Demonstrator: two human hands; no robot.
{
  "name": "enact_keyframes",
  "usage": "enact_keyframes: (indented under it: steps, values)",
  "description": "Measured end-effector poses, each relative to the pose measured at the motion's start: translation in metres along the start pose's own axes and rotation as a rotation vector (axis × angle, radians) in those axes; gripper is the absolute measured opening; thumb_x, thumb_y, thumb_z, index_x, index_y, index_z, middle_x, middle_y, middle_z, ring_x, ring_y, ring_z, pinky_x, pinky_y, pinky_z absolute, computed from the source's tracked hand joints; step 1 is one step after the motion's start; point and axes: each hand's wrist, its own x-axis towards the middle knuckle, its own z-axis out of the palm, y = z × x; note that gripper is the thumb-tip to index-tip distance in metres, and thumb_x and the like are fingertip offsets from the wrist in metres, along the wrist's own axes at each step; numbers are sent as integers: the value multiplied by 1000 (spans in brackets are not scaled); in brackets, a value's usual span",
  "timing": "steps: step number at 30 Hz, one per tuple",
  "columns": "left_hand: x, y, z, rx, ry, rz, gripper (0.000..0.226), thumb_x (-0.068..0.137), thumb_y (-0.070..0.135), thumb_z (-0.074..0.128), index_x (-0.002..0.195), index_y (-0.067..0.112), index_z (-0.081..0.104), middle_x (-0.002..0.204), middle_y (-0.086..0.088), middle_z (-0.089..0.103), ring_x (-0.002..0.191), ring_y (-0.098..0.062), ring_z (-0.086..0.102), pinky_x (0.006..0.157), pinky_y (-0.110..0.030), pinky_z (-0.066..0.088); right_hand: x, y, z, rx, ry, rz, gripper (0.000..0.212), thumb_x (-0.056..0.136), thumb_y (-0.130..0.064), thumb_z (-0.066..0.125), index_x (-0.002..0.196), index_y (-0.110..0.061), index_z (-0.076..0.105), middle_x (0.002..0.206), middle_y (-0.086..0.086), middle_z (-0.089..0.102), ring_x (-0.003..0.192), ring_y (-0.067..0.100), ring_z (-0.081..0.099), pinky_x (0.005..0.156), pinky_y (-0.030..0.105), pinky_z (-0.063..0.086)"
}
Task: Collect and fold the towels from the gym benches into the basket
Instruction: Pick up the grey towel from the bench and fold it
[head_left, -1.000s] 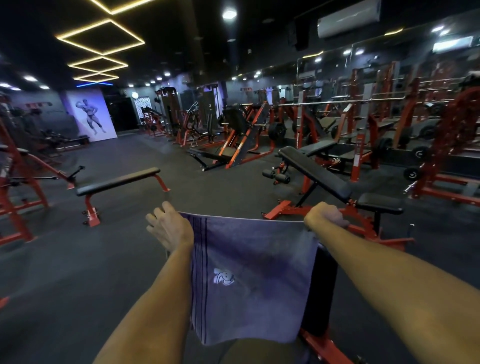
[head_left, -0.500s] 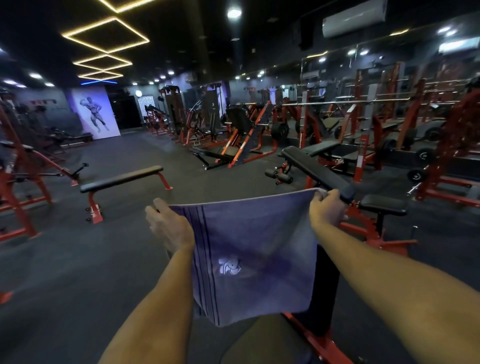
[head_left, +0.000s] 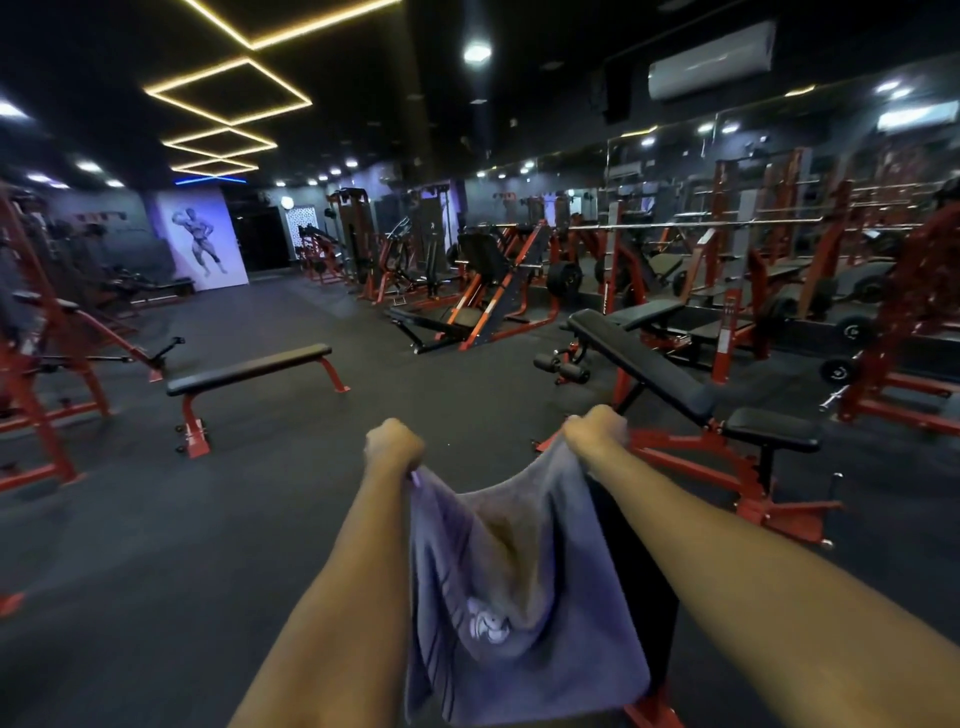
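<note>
A purple-grey towel (head_left: 519, 597) with dark stripes along its left side and a white logo hangs in front of me. My left hand (head_left: 392, 447) grips its upper left corner in a fist. My right hand (head_left: 597, 428) grips the upper right corner. Both arms are stretched forward and the top edge sags in a deep curve between the hands. The towel's lower part drapes down toward a black and red bench (head_left: 644, 597) right below me. No basket is in view.
A flat black bench (head_left: 249, 369) on red legs stands on the dark floor ahead left. An adjustable bench (head_left: 649, 364) stands ahead right. Red racks and machines (head_left: 727, 270) line the mirrored right wall, and a red frame (head_left: 41, 364) is at the left.
My hands have come closer together and lowered. The towel, held taut and flat before, now sags in the middle.
</note>
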Motion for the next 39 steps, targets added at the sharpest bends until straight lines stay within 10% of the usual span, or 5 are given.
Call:
enact_keyframes:
  steps: [5,9,26,35,39]
  values:
    - [-22,34,13,-233,-296,268,18,84,3,61,67,7,66,59,-15,65,49,-29,66,57,-49,60,-32,-21,25,176,-267,-347,21,86,-16,70,68,-14,59,69,5,67,42,11,63,37,25,51]
    - [-33,48,6,-301,-335,319,18,92,6,61,74,4,63,63,-17,63,39,-21,63,40,-31,55,-36,-25,28,152,-317,-565,15,85,-16,71,74,-16,61,64,4,67,58,22,68,53,38,61]
    - [-21,44,-12,-295,-239,383,21,78,-1,49,95,12,52,92,-22,65,55,-32,64,46,-39,56,-24,-22,29,220,-303,-725,16,76,-20,77,73,-13,64,60,2,68,48,1,53,49,20,42]
    - [7,-5,17,-80,-391,505,77,61,20,67,131,29,36,120,-9,45,111,-26,47,96,-46,46,-26,-35,28,369,-478,-648,16,82,-2,60,80,-16,54,58,3,47,46,8,37,40,18,30]
    - [15,-29,30,137,-337,459,28,79,23,67,105,14,58,112,-12,64,108,-31,59,82,-31,46,-25,-36,30,378,-497,-631,20,83,6,57,82,-14,52,57,-1,46,50,8,39,42,17,33]
